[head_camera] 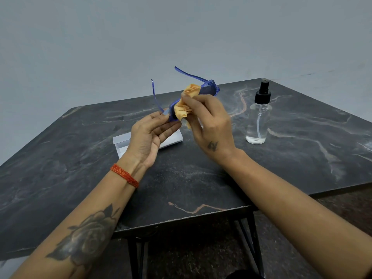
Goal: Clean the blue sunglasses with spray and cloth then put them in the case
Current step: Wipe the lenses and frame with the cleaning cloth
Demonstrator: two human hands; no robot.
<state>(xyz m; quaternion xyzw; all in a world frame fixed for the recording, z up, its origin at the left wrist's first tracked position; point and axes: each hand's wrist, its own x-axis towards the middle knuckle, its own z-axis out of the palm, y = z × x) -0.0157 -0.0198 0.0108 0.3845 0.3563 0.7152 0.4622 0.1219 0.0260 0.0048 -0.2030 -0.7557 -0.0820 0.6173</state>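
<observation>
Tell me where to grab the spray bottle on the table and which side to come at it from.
Probably best to grip the spray bottle around its clear round body, below the black pump head. It stands upright on the table, apart from everything else. Come in from its right side with the right hand, once that hand lets go of the orange cloth; that side is open.

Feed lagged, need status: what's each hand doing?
Left hand: pinching the blue sunglasses at one end.
Right hand: gripping the orange cloth against the lens.
</observation>
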